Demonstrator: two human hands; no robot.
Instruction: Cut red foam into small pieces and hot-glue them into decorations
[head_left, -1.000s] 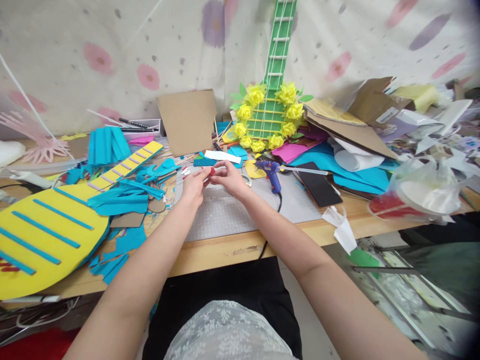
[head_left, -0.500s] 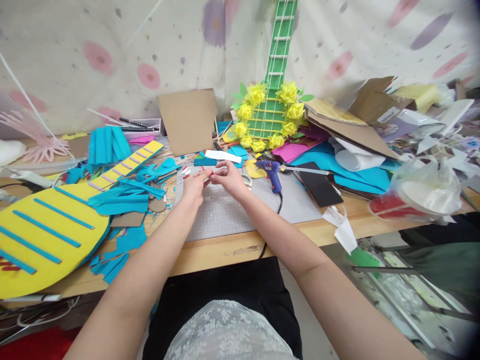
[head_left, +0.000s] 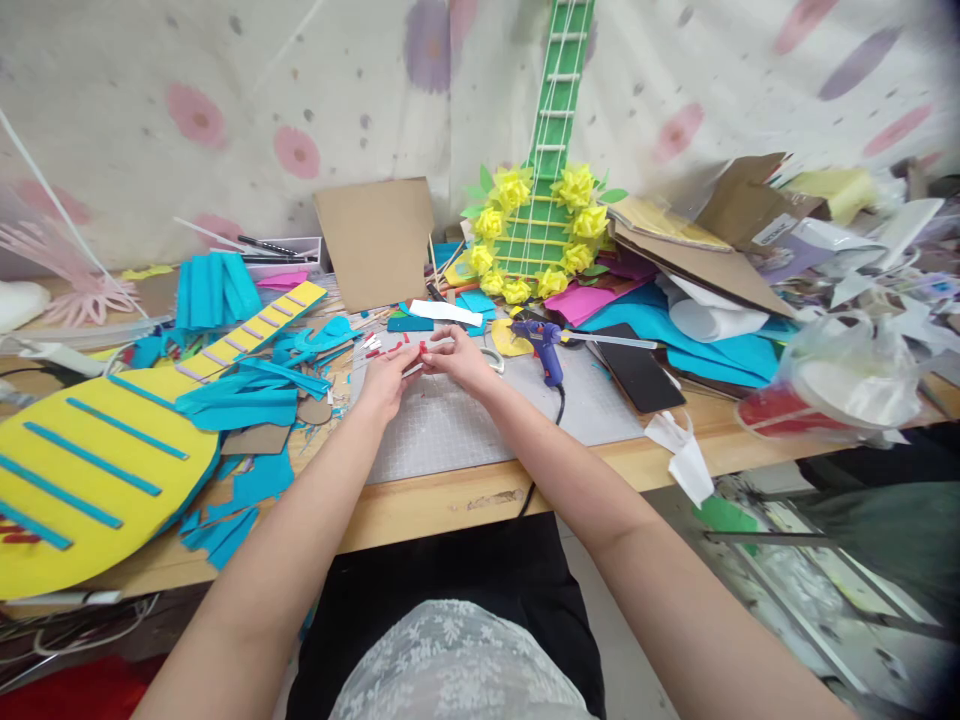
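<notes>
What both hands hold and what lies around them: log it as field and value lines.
Grip: small red piece between fingertips of left hand and right hand
Under hands: gray gridded mat
Tool: purple glue gun, right of hands
Left: yellow guitar-shaped piece, blue strips
Behind: green stringed piece, yellow flowers around its body

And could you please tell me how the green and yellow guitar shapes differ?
The green guitar shape stands upright at the back; the yellow guitar shape lies at the left. Yellow flowers edge the green one's body; none show on the yellow one. The green one's body has yellow strips; the yellow one's has blue strips. Both carry crosswise strips.
</notes>
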